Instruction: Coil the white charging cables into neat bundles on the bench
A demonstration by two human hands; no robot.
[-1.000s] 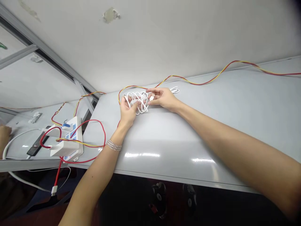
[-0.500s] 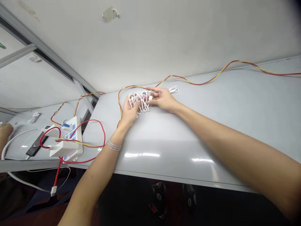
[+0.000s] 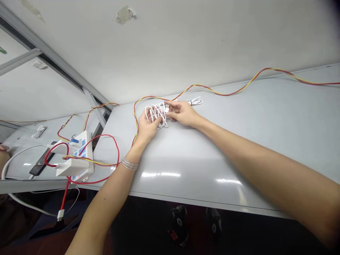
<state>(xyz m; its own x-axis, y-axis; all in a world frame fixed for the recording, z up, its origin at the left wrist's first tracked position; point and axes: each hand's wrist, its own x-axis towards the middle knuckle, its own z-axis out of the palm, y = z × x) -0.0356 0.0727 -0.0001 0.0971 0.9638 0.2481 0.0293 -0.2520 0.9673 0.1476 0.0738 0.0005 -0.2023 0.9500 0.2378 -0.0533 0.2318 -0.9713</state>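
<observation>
A loosely coiled white cable point(image 3: 159, 112) is in my left hand point(image 3: 147, 124), its fingers behind the loops and the thumb in front. My right hand point(image 3: 182, 112) touches the right side of the coil, thumb and fingers closed on the cable's white connector point(image 3: 167, 109). Behind my right hand, a second bundled white cable point(image 3: 196, 101) with a dark tie lies on the grey table point(image 3: 202, 159). A twisted red and yellow wire point(image 3: 151, 97) runs just behind both hands.
At the left, a white power strip point(image 3: 86, 148) holds white adapters and red cables. Beyond it lie a black device point(image 3: 42, 163) and another white cable bundle point(image 3: 39, 131). Part of another person's arm point(image 3: 3, 157) shows at the left edge. A wall stands behind the table.
My right thumb and fingers have shifted slightly on the connector, which sits closer against the coil. More of the second bundle and its dark tie shows. The other person's hand has come into view.
</observation>
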